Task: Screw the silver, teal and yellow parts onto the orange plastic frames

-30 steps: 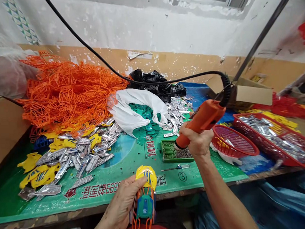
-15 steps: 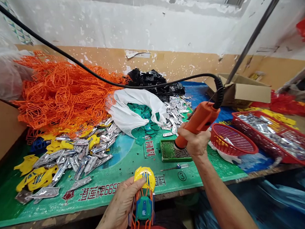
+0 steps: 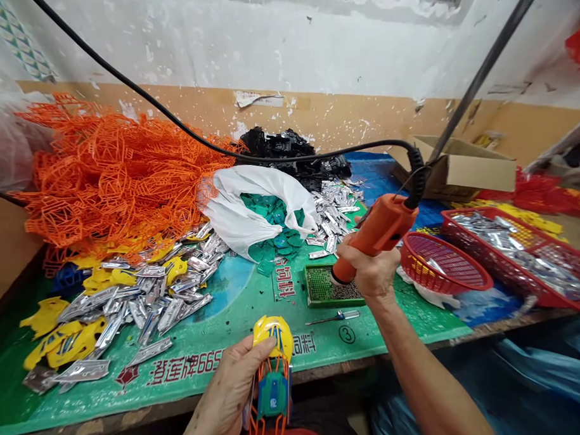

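My left hand (image 3: 241, 378) grips a toy car body (image 3: 272, 392) with a yellow nose, a green middle piece and an orange frame, just off the front edge of the table. Wrapped round an orange electric screwdriver (image 3: 379, 233), my right hand (image 3: 375, 268) keeps its tip down over a green screw tray (image 3: 321, 286). Small screws lie in the tray; whether the tip touches them I cannot tell. A hand screwdriver (image 3: 338, 316) with a clear handle rests on the green sheet in front of the tray.
Orange frames (image 3: 112, 173) are heaped at the left, behind silvery and yellow parts (image 3: 150, 298). A white bag (image 3: 237, 210) holds green pieces. Black parts (image 3: 287, 148) lie behind it. Red baskets (image 3: 446, 263) and a cardboard box (image 3: 478, 166) stand right. A black cable (image 3: 173, 129) hangs across.
The view has shifted very slightly. Both hands keep their holds, and the electric screwdriver's tip stays over the screw tray.
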A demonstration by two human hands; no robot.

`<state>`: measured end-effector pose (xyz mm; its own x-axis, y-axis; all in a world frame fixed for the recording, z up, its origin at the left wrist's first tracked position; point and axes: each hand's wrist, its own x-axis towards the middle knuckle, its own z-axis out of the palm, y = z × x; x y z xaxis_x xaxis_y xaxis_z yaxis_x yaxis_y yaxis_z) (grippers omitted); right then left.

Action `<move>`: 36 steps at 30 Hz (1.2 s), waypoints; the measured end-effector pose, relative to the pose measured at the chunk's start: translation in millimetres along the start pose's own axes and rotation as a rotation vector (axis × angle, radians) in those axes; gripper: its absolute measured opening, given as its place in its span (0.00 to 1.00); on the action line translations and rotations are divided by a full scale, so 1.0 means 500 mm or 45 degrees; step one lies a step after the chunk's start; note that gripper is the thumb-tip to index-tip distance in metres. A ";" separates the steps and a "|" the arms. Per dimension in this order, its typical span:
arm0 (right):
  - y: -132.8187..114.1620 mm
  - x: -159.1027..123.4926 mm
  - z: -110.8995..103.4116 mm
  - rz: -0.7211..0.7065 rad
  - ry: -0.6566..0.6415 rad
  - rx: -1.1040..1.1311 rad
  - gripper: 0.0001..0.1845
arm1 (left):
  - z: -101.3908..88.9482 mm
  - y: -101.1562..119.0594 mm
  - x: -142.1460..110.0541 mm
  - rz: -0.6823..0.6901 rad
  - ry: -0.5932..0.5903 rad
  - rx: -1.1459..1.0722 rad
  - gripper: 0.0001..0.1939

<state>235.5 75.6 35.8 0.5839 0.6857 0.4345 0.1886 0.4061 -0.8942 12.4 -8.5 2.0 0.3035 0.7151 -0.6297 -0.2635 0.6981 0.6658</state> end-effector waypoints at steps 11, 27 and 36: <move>0.001 0.005 0.005 0.007 0.018 -0.004 0.13 | -0.001 0.005 -0.001 -0.006 -0.008 -0.040 0.17; -0.175 -0.102 0.021 0.227 -0.409 0.622 0.20 | 0.020 0.007 0.005 -0.029 0.005 -0.221 0.11; -0.170 -0.129 0.040 0.276 -0.452 0.571 0.22 | 0.017 0.008 0.002 0.030 0.037 -0.237 0.13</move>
<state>166.2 8.9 86.2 0.2584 0.9093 0.3263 -0.3007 0.3967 -0.8673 19.5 -5.5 7.5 0.2695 0.7303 -0.6278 -0.4360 0.6738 0.5966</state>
